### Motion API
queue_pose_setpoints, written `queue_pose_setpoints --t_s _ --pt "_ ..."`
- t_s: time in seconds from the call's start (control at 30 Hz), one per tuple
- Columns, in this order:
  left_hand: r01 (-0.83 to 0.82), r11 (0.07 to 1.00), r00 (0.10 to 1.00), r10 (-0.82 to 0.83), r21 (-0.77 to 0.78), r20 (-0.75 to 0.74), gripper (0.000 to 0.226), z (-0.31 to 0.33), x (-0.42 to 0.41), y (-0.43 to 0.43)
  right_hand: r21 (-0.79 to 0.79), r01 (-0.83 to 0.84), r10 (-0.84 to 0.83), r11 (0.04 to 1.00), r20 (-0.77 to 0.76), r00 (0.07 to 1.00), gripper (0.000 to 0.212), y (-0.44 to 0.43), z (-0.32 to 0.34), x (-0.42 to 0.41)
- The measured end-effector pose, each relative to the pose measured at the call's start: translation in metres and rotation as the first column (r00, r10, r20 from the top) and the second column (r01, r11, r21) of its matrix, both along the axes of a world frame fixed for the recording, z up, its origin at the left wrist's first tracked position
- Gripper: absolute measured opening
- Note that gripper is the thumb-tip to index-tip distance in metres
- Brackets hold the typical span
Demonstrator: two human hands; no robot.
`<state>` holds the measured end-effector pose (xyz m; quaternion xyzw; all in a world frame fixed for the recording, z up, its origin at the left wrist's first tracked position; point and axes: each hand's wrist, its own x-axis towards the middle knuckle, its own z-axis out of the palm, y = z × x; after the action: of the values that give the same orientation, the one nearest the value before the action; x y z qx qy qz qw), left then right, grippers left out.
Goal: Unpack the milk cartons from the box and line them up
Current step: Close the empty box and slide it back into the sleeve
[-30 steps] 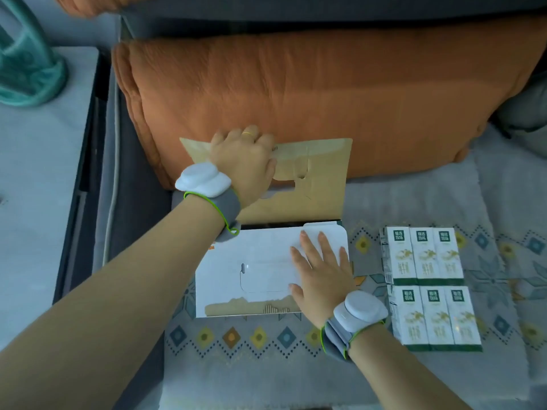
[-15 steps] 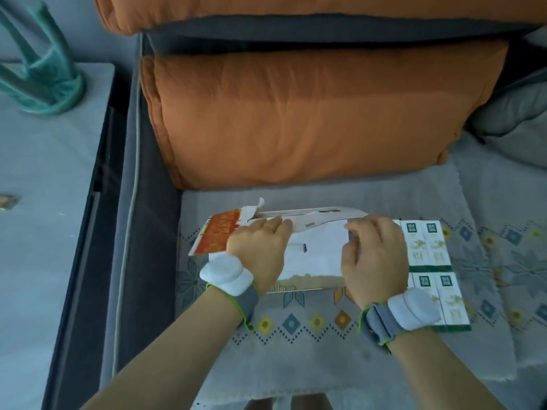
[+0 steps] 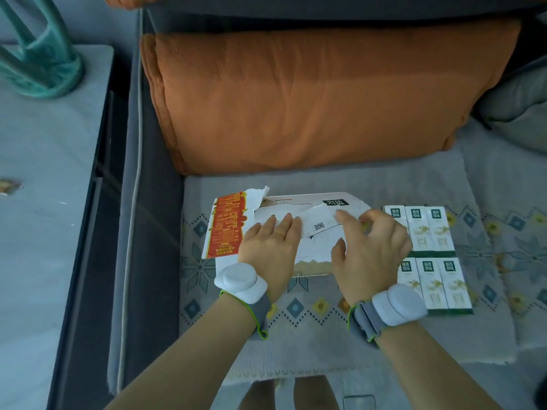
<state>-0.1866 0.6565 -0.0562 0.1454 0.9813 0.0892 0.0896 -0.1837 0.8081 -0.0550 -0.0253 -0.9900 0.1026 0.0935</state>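
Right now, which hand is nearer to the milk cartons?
The right hand. It hovers at the right end of the box, just beside the milk cartons and partly covering them. The left hand lies flat on the box, farther left.

White-and-green milk cartons [image 3: 428, 255], white box [image 3: 313, 232] with red-orange flap [image 3: 228, 226], orange cushion [image 3: 310, 99].
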Motion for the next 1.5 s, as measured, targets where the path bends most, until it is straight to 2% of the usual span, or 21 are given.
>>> queue_pose_setpoints --t_s 0.13,0.27,0.47,0.57,0.73,0.8,0.87,0.97,1.03,1.13,1.23,1.37,1.5 --pt "0.021 0.999 0.985 -0.013 -0.042 0.172 0.060 -0.019 0.003 -0.003 0.055 -0.040 0.032 0.998 0.138 0.990 0.036 0.004 -0.002 -0.004" --pt "0.018 0.996 0.983 -0.002 -0.084 0.182 0.060 -0.028 0.002 -0.002 0.082 -0.158 0.138 0.984 0.214 0.967 0.030 0.004 -0.007 -0.011" --pt "0.042 0.993 0.971 -0.014 -0.110 0.238 0.060 -0.040 0.011 0.002 0.050 -0.264 0.222 0.963 0.408 0.886 0.036 0.007 -0.020 -0.004" --pt "0.067 0.991 0.958 -0.031 -0.118 0.285 0.060 -0.046 0.015 0.003 0.068 -0.305 0.216 0.950 0.561 0.799 0.044 0.010 -0.034 0.003" --pt "0.105 0.987 0.919 -0.050 -0.121 0.390 0.066 -0.058 0.025 -0.001 0.043 -0.283 0.187 0.958 0.653 0.734 0.061 0.016 -0.060 0.013" --pt "0.030 0.995 0.917 0.009 -0.091 0.398 0.066 -0.062 0.028 -0.005 -0.001 -0.240 0.182 0.971 0.652 0.736 0.061 0.019 -0.068 0.012" --pt "-0.132 0.990 0.925 0.139 -0.045 0.353 0.065 -0.061 0.028 -0.014 -0.061 -0.191 0.189 0.980 0.610 0.769 0.058 0.021 -0.074 0.009" --pt "-0.412 0.911 0.899 0.403 0.020 0.169 0.058 -0.064 0.021 -0.027 -0.096 -0.142 0.171 0.985 0.557 0.813 0.057 0.021 -0.083 -0.002" --pt "-0.531 0.847 0.843 0.525 0.031 0.113 0.066 -0.071 0.015 -0.035 -0.109 -0.094 0.140 0.990 0.571 0.809 0.067 0.021 -0.091 -0.011" --pt "-0.621 0.784 0.767 0.607 -0.001 0.208 0.092 -0.086 0.006 -0.046 -0.226 0.052 0.094 0.973 0.591 0.801 0.088 0.021 -0.097 -0.023" --pt "-0.703 0.710 0.683 0.669 0.019 0.294 0.100 -0.100 -0.001 -0.051 -0.327 0.138 0.092 0.935 0.598 0.796 0.105 0.024 -0.101 -0.033" --pt "-0.801 0.595 0.570 0.729 0.060 0.380 0.110 -0.105 -0.004 -0.048 -0.355 0.172 0.101 0.919 0.632 0.768 0.116 0.027 -0.102 -0.047" --pt "-0.786 0.615 0.584 0.712 0.053 0.391 0.116 -0.103 -0.008 -0.050 -0.340 0.158 0.132 0.927 0.690 0.711 0.121 0.027 -0.101 -0.061"
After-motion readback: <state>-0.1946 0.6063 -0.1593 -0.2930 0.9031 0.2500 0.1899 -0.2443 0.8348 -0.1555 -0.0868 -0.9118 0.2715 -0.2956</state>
